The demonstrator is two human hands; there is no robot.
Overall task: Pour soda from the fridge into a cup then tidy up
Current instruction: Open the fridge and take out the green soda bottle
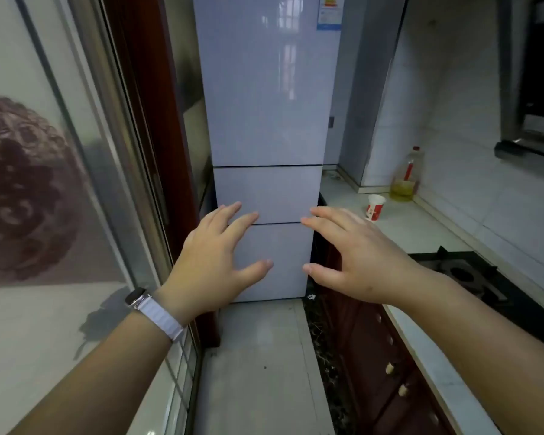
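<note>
A tall pale-blue glossy fridge (266,89) with three closed doors stands straight ahead at the end of a narrow kitchen aisle. A red-and-white paper cup (375,207) stands on the white counter (421,233) just right of the fridge. My left hand (215,262), with a white-strapped watch on the wrist, is raised in front of the fridge's lower doors, fingers spread and empty. My right hand (355,255) hovers beside it at the same height, also spread and empty. No soda is in sight.
A bottle of yellow oil (406,177) stands by the tiled wall behind the cup. A black gas hob (465,274) is set in the counter on the right, with a range hood (534,127) above. A glass sliding door (76,183) lines the left. Dark red cabinets (377,356) run below the counter.
</note>
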